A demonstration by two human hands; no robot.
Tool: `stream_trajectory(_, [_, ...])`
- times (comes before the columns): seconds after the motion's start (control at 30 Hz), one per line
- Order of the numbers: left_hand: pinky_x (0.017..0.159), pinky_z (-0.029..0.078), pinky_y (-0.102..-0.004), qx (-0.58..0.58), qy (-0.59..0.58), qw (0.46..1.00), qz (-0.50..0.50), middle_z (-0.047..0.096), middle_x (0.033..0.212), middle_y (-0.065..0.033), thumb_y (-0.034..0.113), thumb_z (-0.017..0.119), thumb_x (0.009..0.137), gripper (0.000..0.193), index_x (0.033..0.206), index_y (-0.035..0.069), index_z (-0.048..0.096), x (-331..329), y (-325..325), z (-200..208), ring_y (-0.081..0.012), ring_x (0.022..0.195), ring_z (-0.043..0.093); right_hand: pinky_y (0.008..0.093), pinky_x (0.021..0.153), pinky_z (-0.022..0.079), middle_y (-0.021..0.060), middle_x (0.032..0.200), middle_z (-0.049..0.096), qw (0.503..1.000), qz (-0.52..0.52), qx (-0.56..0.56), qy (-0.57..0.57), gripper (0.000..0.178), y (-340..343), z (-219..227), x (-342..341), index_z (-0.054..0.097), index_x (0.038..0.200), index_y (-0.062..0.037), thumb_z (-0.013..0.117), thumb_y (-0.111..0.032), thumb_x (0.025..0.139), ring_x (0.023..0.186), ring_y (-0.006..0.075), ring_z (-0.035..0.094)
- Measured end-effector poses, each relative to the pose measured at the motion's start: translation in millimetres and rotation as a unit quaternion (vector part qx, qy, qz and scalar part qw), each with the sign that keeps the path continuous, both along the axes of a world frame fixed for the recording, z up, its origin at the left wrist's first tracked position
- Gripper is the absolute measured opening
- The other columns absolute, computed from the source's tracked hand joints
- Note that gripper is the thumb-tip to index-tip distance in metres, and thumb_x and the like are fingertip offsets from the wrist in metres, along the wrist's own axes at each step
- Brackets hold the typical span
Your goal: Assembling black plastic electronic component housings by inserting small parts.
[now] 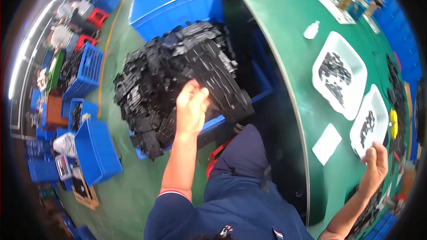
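Left hand [191, 106]: raised in front of the pile [149, 78] of black parts, fingers bent, thumb near the fingertips. Whether I am pinching a part or touching the pile, I cannot tell; the fingertips are blurred.

Right hand [376, 164]: over the bench [284, 55], at the near end of the lower tray [379, 109], fingers bent downward. Cannot tell whether anything is between the fingers, or whether they touch the rim.

Pile: heaped above the rim of a blue crate [214, 123], on the floor left of the bench. The parts on its right side lie slantwise, in long rows. A second blue crate [178, 12] is just beyond the pile.

Bench, green top: two white trays. The upper tray [356, 70] holds loose small parts [334, 72], black; the lower tray holds a smaller group, also black. White card [327, 144] lies left of the lower tray, flat. White bottle [312, 30] lies beyond the upper tray, to its left. Yellow object [394, 124] is right of the lower tray; kind unclear.
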State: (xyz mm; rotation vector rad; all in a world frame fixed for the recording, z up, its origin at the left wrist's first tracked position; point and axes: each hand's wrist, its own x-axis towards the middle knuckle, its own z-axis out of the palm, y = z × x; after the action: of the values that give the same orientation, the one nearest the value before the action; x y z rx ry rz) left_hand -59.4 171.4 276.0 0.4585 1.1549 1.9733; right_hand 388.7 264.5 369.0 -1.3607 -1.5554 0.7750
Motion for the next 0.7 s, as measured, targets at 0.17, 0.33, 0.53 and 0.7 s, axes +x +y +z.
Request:
stream_trajectory(0.17, [0.085, 0.051, -0.0291, 0.011, -0.091, 0.973, -0.214, 0.065, 0.104, -0.0114, -0.007, 0.047, 0.086, 0.031, 0.117, -0.005, 0.054, 64, 18, 8, -0.0170, 0.094, 0.064, 0.0222, 0.055, 0.046, 0.0041, 0.078, 0.061, 0.988, 0.103, -0.088, 0.079, 0.006, -24, 15, -64, 0.061, 0.092, 0.0012, 0.063, 0.002, 0.086, 0.062, 0.0079, 0.055])
stream_trajectory(0.33, [0.088, 0.050, -0.0286, -0.042, 0.034, 0.918, -0.393, 0.065, 0.109, -0.0126, -0.006, 0.049, 0.086, 0.037, 0.123, -0.007, 0.053, 112, 22, 27, -0.0147, 0.099, 0.063, 0.0266, 0.076, 0.049, 0.0115, 0.103, 0.062, 0.978, 0.161, -0.043, 0.123, 0.010, -18, 9, -76, 0.065, 0.089, 0.0029, 0.070, -0.002, 0.083, 0.088, 0.0131, 0.060])
stream_trajectory(0.53, [0.085, 0.053, -0.0293, -0.058, 0.063, 0.828, -0.554, 0.067, 0.105, -0.0127, -0.003, 0.051, 0.087, 0.037, 0.125, -0.007, 0.054, 142, 26, 55, -0.0145, 0.096, 0.065, 0.0233, 0.071, 0.050, 0.0056, 0.095, 0.067, 0.926, 0.203, -0.236, 0.215, 0.011, -11, 2, -65, 0.067, 0.091, 0.0003, 0.071, -0.008, 0.085, 0.078, 0.0073, 0.061])
stream_trajectory(0.7, [0.087, 0.052, -0.0314, -0.051, -0.003, 0.808, -0.588, 0.067, 0.109, -0.0155, 0.007, 0.058, 0.092, 0.037, 0.125, -0.006, 0.054, 146, 29, 46, -0.0176, 0.099, 0.065, 0.0224, 0.067, 0.051, 0.0026, 0.082, 0.068, 0.919, 0.189, -0.247, 0.242, 0.011, -15, -1, -54, 0.067, 0.091, -0.0012, 0.072, -0.010, 0.085, 0.073, 0.0069, 0.061])
